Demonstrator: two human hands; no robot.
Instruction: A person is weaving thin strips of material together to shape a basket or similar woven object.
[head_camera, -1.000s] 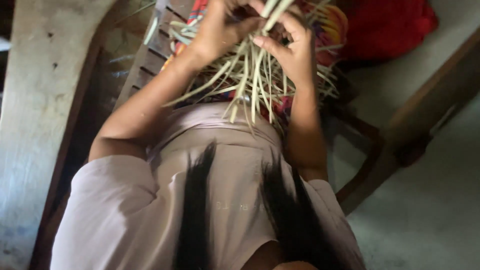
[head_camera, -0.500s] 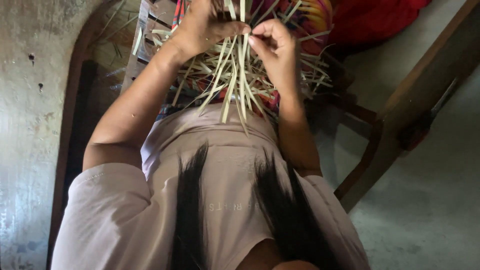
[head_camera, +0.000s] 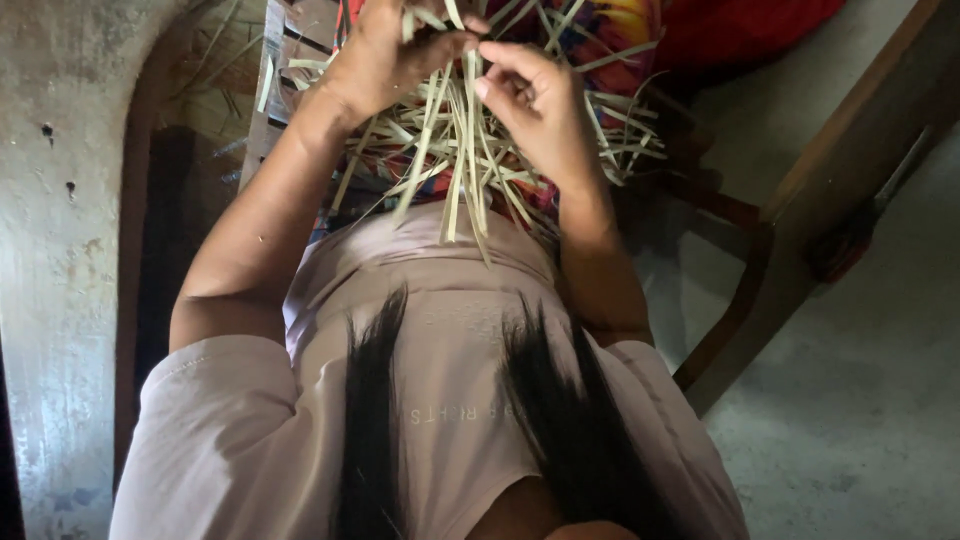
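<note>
Two hands, both ours, at frame top. Left hand (head_camera: 385, 55): clenched on pale flat straw strips (head_camera: 470, 150), knuckles cut off by top edge. Right hand (head_camera: 540, 105): fingertips pinching one strip. Strip count: too tangled to tell. Bundle sits over multicoloured cloth (head_camera: 610, 25), mostly hidden. Wooden frame (head_camera: 830, 170) at right; grey floor (head_camera: 860, 400) beyond.

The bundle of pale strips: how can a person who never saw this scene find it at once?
Start at the person's pale shirt and follow both arms up. The left hand and right hand grip the bundle of pale strips: thin, flat, straw-coloured, fanning outward, unlike the bright cloth behind.
</note>
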